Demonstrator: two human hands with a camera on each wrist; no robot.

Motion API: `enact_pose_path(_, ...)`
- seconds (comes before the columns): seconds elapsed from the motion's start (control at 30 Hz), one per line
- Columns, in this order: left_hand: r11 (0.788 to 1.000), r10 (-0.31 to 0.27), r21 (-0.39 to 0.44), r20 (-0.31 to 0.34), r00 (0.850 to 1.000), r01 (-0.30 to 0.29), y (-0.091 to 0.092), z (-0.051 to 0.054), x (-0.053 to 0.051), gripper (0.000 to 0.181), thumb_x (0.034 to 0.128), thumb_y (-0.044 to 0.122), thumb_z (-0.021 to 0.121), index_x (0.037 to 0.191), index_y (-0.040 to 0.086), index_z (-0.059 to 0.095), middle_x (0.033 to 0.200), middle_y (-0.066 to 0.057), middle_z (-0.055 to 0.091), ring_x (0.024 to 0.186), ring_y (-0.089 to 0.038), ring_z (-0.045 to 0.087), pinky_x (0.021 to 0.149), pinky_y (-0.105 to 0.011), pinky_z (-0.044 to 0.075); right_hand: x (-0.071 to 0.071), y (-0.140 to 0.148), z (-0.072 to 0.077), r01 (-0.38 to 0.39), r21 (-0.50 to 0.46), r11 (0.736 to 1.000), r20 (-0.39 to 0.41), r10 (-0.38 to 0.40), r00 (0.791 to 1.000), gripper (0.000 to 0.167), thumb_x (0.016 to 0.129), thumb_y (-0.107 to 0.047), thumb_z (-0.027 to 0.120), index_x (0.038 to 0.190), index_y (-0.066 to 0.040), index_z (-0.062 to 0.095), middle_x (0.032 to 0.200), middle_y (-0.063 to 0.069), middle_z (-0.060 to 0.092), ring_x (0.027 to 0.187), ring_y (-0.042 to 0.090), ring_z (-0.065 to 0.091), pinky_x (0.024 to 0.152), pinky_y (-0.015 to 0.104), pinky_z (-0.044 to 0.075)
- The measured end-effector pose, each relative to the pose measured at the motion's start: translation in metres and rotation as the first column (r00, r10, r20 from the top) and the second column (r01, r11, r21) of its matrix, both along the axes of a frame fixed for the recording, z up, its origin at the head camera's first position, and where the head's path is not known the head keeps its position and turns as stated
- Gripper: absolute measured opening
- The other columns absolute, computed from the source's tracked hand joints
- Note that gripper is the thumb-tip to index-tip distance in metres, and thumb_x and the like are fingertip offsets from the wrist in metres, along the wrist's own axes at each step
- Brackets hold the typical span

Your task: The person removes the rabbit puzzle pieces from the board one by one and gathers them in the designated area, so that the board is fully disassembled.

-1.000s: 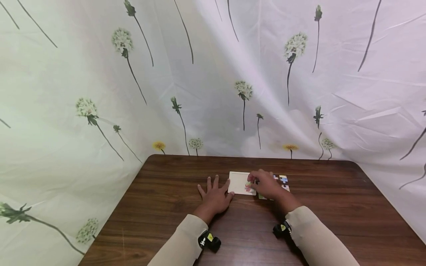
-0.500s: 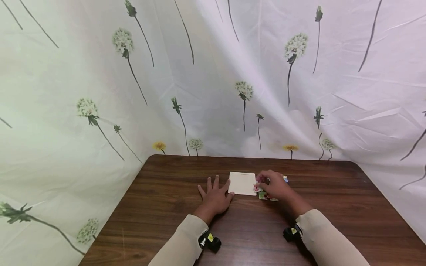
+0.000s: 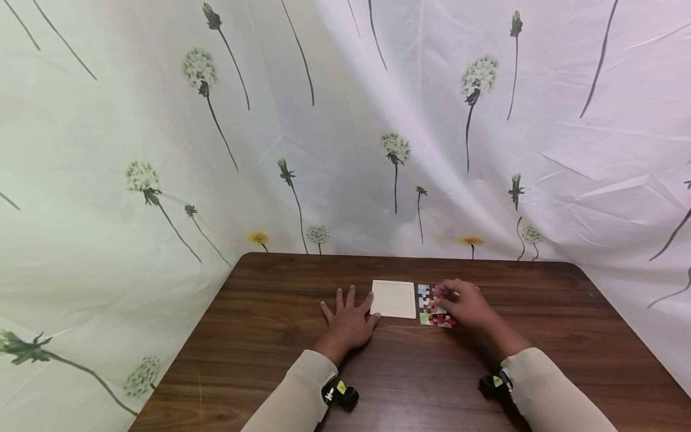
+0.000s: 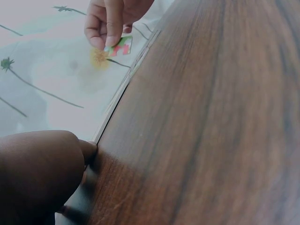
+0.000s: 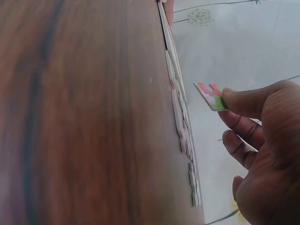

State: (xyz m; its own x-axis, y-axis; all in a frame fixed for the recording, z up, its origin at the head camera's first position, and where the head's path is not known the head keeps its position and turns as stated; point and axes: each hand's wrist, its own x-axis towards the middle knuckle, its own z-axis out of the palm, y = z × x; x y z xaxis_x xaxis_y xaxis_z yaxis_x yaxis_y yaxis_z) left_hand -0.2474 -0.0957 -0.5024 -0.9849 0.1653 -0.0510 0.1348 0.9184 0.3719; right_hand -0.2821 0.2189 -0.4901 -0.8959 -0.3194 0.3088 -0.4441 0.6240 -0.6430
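Note:
Thumb and fingers of my right hand (image 3: 465, 303) pinch a puzzle piece (image 5: 210, 96), printed in green, red and white. The right wrist view shows it lifted above the table. Beneath and left of that hand lie several colourful puzzle pieces (image 3: 424, 302), some partly covered by the hand in the head view. A shallow cream puzzle tray (image 3: 394, 299) with a raised rim sits just left of the pieces, its inside bare. My left hand (image 3: 348, 323) rests on the table with fingers spread, touching the tray's left edge.
The dark wood-grain table (image 3: 270, 336) reaches back to a white curtain (image 3: 345, 132) printed with dandelions. Both forearms wear pale sleeves and black wrist cameras (image 3: 340, 393).
My right hand has moved right with the puzzle piece, from over the tray to over the loose pieces. More of the tray and pieces shows. The left hand has stayed put.

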Motion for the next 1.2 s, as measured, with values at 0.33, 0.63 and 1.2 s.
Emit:
enact_pose_path(0.33,1.000,0.000,0.002,-0.004,1.000,0.000,0.001,-0.001,0.000,0.061,0.1139,0.055,0.047,0.170,0.031,0.042,0.182,-0.019,0.022,0.170,-0.052,0.010,0.125,-0.087,0.003,0.006,0.022,-0.001,-0.015,-0.048,0.999,0.005,0.015,1.000,0.008,0.096,-0.007,0.084,0.097,-0.010,0.078,0.093,0.000,0.076,0.084,0.004,0.064,0.077,0.028,0.054)
enact_pose_path(0.63,1.000,0.003,-0.002,-0.001,1.000,-0.003,0.000,-0.003,-0.001,0.061,0.1142,0.056,0.046,0.170,0.032,0.041,0.183,-0.019,0.021,0.170,-0.051,0.009,0.125,-0.086,0.002,0.015,0.038,-0.001,-0.023,-0.134,0.991,0.098,0.036,0.994,0.006,0.099,-0.001,0.079,0.100,-0.003,0.074,0.096,0.009,0.074,0.086,0.003,0.064,0.076,0.025,0.056)
enact_pose_path(1.2,1.000,-0.001,0.009,-0.006,1.000,0.001,-0.002,-0.002,-0.002,0.061,0.1142,0.055,0.046,0.170,0.031,0.042,0.182,-0.020,0.021,0.170,-0.053,0.009,0.125,-0.087,0.002,0.029,0.056,0.002,0.052,0.003,0.999,0.152,-0.052,0.987,0.008,0.097,-0.004,0.081,0.100,-0.007,0.074,0.091,0.004,0.070,0.080,0.008,0.061,0.069,0.027,0.053)
